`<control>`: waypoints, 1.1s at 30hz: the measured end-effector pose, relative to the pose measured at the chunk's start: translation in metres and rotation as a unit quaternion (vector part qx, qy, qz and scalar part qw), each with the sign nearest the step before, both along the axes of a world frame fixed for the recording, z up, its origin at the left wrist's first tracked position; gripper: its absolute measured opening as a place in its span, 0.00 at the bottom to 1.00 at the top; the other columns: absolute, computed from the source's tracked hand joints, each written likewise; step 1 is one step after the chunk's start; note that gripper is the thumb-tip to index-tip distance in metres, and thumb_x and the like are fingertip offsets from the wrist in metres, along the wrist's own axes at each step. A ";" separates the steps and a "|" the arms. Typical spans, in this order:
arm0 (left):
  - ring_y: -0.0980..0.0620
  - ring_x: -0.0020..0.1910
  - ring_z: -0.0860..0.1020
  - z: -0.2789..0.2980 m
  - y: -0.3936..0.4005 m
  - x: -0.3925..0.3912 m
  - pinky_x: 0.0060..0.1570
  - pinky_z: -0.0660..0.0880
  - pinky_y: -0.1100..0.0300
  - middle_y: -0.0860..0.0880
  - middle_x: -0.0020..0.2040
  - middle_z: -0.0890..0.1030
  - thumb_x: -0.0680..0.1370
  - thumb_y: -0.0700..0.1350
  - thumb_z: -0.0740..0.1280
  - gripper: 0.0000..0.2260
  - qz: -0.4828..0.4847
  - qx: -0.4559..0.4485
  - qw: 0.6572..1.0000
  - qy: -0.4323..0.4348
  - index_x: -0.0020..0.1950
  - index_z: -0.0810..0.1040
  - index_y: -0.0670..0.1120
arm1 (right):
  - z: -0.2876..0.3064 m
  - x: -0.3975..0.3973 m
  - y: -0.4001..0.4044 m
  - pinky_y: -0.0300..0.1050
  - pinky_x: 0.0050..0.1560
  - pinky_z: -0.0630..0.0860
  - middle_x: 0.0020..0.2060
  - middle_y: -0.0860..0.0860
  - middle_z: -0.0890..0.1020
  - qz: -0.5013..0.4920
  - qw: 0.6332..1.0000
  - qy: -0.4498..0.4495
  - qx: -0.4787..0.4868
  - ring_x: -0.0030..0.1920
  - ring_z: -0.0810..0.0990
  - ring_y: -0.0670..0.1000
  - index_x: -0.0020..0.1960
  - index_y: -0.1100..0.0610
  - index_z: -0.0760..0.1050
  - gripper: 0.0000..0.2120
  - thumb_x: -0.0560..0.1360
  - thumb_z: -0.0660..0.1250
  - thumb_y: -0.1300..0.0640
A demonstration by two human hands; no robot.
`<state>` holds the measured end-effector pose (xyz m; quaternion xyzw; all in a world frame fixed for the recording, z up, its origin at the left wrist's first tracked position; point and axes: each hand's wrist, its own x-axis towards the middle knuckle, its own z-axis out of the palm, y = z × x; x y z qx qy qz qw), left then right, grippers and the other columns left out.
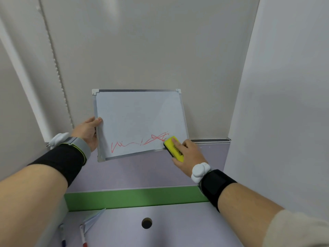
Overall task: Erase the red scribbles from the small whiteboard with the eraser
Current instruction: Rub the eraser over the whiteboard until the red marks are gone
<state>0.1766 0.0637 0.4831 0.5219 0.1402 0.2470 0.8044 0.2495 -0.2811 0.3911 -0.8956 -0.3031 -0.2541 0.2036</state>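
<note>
Small whiteboard [138, 120] held upright above desk [178, 220], gripped at left edge by left hand [88, 133]. Yellow eraser [173, 148] clamped in right hand [189, 155], pressed at lower right corner beside red scribbles [140, 142].

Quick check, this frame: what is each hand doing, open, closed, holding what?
Left hand: closed on the left edge of the whiteboard, holding it up.
Right hand: closed on the yellow eraser, pressed at the board's lower right corner beside the red scribbles.
</note>
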 end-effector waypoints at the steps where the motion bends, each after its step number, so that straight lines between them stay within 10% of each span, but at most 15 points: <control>1: 0.49 0.48 0.85 -0.001 0.000 0.000 0.43 0.81 0.54 0.48 0.52 0.86 0.81 0.42 0.66 0.09 0.000 -0.004 1.000 0.000 0.61 0.79 0.45 | 0.003 0.003 -0.003 0.49 0.56 0.72 0.48 0.53 0.68 -0.022 0.999 0.009 0.025 0.49 0.68 0.54 0.76 0.47 0.59 0.34 0.73 0.69 0.47; 28: 0.52 0.39 0.87 -0.006 -0.011 -0.003 0.37 0.82 0.57 0.50 0.43 0.88 0.82 0.41 0.64 0.06 -0.013 -0.006 1.000 -0.006 0.56 0.80 0.46 | 0.003 -0.005 0.016 0.50 0.56 0.73 0.50 0.53 0.68 0.015 1.000 0.003 -0.005 0.51 0.68 0.54 0.77 0.47 0.58 0.35 0.74 0.68 0.47; 33: 0.51 0.40 0.87 -0.009 -0.011 -0.004 0.33 0.82 0.58 0.47 0.49 0.86 0.82 0.41 0.64 0.08 -0.010 -0.020 1.000 -0.005 0.59 0.79 0.45 | 0.011 0.008 0.003 0.46 0.57 0.70 0.50 0.53 0.68 -0.084 0.990 0.041 0.104 0.52 0.68 0.55 0.77 0.45 0.57 0.35 0.74 0.68 0.46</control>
